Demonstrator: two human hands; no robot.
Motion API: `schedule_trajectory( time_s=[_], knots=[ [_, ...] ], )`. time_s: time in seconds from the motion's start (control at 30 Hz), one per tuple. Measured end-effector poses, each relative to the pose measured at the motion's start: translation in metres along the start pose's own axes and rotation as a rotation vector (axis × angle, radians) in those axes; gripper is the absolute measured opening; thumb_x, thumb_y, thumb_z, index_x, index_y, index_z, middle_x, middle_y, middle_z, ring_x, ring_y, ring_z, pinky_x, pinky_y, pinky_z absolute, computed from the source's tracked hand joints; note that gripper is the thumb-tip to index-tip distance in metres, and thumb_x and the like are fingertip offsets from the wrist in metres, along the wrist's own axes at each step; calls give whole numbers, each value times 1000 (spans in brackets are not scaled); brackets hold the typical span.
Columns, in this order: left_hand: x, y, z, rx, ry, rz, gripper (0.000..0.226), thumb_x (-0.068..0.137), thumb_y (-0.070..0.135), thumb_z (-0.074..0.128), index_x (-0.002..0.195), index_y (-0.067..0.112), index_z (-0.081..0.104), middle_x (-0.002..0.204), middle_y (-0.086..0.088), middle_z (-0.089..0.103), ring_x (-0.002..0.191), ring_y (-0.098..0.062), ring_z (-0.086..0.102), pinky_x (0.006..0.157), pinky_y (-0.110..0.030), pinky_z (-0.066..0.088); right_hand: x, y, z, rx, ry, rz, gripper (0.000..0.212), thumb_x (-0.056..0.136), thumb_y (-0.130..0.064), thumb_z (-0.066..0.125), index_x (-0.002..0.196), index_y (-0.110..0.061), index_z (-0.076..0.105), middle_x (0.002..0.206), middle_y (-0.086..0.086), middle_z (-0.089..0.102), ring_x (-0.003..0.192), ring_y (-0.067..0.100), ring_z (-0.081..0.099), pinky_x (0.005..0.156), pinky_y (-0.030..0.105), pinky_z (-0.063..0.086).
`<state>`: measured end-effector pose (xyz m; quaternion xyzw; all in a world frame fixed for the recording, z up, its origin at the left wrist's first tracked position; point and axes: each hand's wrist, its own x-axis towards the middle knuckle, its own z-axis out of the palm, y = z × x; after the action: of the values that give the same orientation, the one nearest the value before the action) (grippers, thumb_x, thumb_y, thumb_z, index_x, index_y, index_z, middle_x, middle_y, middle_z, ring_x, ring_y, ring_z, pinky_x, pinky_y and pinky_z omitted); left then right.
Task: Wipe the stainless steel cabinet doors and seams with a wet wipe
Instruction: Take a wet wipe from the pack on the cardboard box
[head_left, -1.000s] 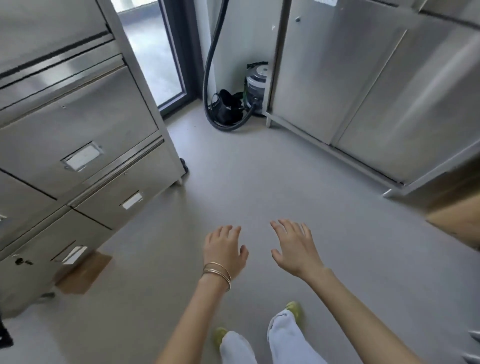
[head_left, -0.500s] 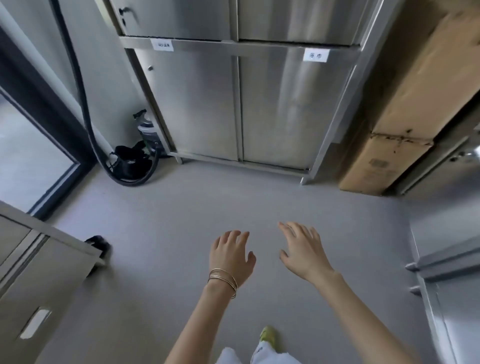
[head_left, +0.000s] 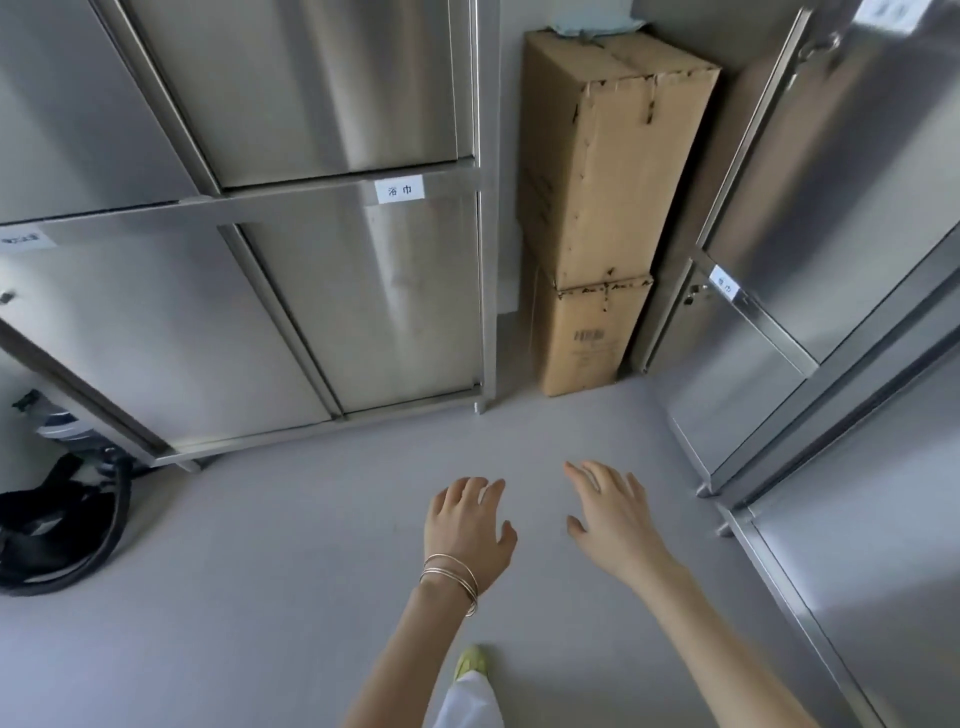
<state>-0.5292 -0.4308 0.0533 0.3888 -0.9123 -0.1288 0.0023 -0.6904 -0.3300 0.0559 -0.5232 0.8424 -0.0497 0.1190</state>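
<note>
A stainless steel cabinet (head_left: 363, 291) with labelled doors and a vertical seam between them stands ahead on the left. A second steel cabinet (head_left: 810, 218) lines the right side. My left hand (head_left: 467, 530), with thin bangles at the wrist, hovers palm down over the grey floor, fingers relaxed and holding nothing. My right hand (head_left: 613, 514) is stretched out beside it, fingers spread, also holding nothing. No wet wipe is in view.
Two stacked cardboard boxes (head_left: 602, 208) fill the corner between the cabinets. A black hose (head_left: 67, 540) and a machine lie on the floor at the far left. My yellow-green shoe (head_left: 471, 662) shows below my arms.
My view has swung right, from the drawer unit and glass door to the labelled cabinets and the cardboard boxes. Both hands stay out in front, holding nothing.
</note>
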Motion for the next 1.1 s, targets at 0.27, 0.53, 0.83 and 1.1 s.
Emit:
schedule_trajectory(
  time_s=[0.27, 0.53, 0.83, 1.1],
  knots=[
    [103, -12, -11, 48, -15, 130, 55, 92, 41, 41, 144, 28, 33, 145, 8, 39, 137, -13, 29, 110, -27, 19, 70, 6, -6, -18, 24, 104, 65, 91, -32, 49, 148, -23, 18, 149, -2, 25, 140, 12, 18, 115, 43, 10],
    [153, 10, 24, 109, -241, 171, 56, 94, 40, 38, 147, 27, 27, 147, 6, 36, 136, -16, 30, 111, -30, 18, 102, 42, 14, -24, -181, 178, 65, 93, -31, 46, 149, -22, 15, 150, 0, 25, 140, 16, 19, 115, 47, 9],
    [258, 105, 37, 102, -290, 104, 53, 94, 38, 38, 145, 25, 31, 142, 4, 43, 132, -18, 36, 110, -31, 23, 176, 160, -20, -59, -326, 158, 56, 95, -33, 44, 146, -25, 23, 148, 2, 30, 133, 23, 32, 112, 48, 17],
    [363, 175, -7, 117, -69, 109, 46, 91, 37, 39, 136, 26, 41, 133, 7, 51, 126, -16, 41, 106, -30, 24, 269, 248, -118, -148, -138, 92, 53, 94, -34, 44, 144, -24, 29, 138, 0, 40, 129, 23, 34, 110, 45, 20]
  ],
)
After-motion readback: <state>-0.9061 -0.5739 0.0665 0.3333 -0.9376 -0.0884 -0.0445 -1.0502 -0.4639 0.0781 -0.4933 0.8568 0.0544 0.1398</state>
